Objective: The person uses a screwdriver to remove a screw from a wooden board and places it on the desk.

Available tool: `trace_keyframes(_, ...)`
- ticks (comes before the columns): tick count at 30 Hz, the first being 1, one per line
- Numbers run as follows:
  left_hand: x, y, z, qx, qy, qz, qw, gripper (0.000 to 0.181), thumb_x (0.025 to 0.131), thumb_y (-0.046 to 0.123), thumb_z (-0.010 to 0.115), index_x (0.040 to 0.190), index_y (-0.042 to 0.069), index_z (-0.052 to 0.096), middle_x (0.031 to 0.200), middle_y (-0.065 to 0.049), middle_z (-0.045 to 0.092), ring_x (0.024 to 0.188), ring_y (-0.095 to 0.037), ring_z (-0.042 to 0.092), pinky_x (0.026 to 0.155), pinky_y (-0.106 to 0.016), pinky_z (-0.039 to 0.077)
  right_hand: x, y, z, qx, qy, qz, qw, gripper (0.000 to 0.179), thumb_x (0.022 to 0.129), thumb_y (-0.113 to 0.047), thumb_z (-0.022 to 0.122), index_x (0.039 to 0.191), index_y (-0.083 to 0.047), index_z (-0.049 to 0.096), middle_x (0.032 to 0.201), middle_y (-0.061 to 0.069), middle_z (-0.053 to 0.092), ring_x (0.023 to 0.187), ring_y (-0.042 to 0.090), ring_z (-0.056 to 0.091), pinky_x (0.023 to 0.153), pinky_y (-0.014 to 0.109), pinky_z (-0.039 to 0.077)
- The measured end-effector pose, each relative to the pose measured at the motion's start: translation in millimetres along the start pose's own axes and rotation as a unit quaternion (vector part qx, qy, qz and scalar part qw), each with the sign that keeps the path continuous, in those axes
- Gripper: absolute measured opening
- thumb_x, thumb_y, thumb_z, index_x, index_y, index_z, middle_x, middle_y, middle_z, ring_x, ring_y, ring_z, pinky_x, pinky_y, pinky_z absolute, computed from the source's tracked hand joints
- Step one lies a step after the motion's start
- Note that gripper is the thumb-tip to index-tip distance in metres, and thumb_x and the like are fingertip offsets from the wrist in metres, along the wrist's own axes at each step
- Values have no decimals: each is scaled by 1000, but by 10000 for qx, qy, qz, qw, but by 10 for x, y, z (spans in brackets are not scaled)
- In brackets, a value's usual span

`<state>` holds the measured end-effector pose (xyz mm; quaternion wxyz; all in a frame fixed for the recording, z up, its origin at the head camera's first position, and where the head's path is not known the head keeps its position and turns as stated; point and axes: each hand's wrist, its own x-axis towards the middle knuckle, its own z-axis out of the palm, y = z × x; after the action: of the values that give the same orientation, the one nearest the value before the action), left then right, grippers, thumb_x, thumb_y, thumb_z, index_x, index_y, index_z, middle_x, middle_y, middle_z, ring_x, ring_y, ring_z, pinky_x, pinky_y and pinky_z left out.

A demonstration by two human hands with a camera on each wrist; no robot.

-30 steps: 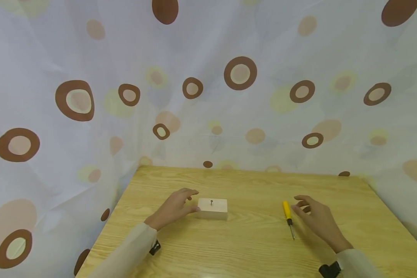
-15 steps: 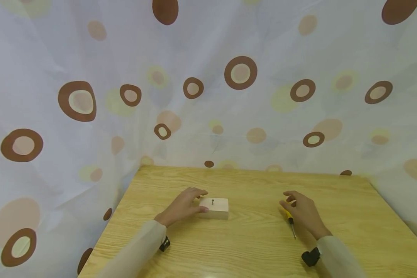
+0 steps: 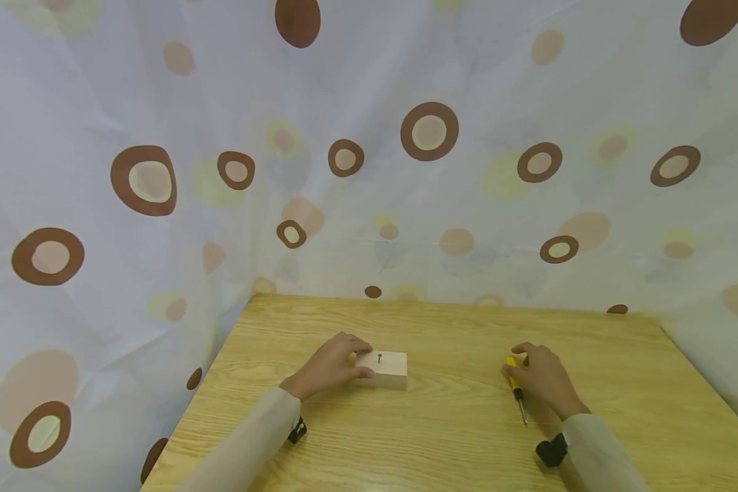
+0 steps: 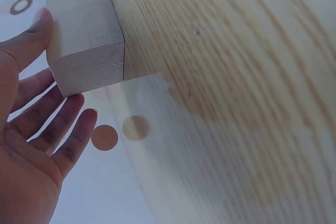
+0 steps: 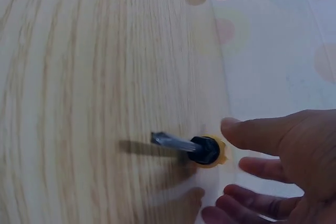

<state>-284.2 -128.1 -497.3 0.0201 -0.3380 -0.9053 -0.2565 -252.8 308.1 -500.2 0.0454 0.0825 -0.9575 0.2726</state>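
Note:
A pale wooden block (image 3: 391, 372) lies on the table at the middle, with a small screw or nail (image 3: 379, 357) standing up from its top. My left hand (image 3: 327, 365) holds the block's left end, thumb on the near face and fingers at the far side; the left wrist view shows the thumb against the block (image 4: 84, 19). To the right lies a flathead screwdriver (image 3: 518, 393) with a yellow handle and black collar, its tip toward me. My right hand (image 3: 547, 377) hovers around the handle, its thumb (image 5: 252, 132) beside it and the fingers spread apart below.
The wood-grain table (image 3: 443, 437) has a far edge that meets a white sheet (image 3: 369, 82) with brown and yellow circles. That sheet hangs on the left and right as well. A black strap mount (image 3: 551, 451) sits at the right wrist.
My left hand has moved right and now grips the block's end. The right hand has come leftward to the screwdriver's handle. Block and screwdriver stay in place; the view has shifted slightly.

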Motion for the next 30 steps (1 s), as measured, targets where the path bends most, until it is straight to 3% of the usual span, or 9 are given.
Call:
trace_keyframes(4,2,30,-6,57,44,-85,9999,52,92,44,75,131,11,70,129,-2,67,116,-18,57,98,-40,51,1,7,-30,-33,-372,240,9990,62,96,-30,75,129,18,55,97,25,69,81,34,67,70,51,57)
trace_keyframes(9,16,35,12,109,87,-143,9998,54,92,46,75,132,10,69,131,-2,66,115,-18,57,98,-40,51,9,23,-15,-28,-612,459,9971,59,96,-34,73,124,15,57,108,32,68,93,43,68,78,55,58)
trace_keyframes(18,73,45,68,185,272,-144,9994,54,92,46,75,131,10,70,128,-3,66,118,-20,57,99,-40,52,77,-39,20,140,-521,166,9984,37,93,-13,73,117,13,62,104,30,70,87,38,71,70,47,61)
trace_keyframes(26,129,44,100,398,422,-138,9982,52,91,47,75,130,12,71,126,-3,66,115,-19,58,96,-37,53,207,-220,31,369,-205,-207,9989,48,97,-13,71,139,5,55,100,21,70,63,19,61,55,35,51)
trace_keyframes(30,144,48,89,370,450,-86,9983,52,91,45,75,130,11,71,125,-4,66,114,-20,59,96,-37,53,300,-313,26,468,-39,-418,9980,48,98,-15,72,140,1,56,101,20,71,68,18,64,56,34,52)
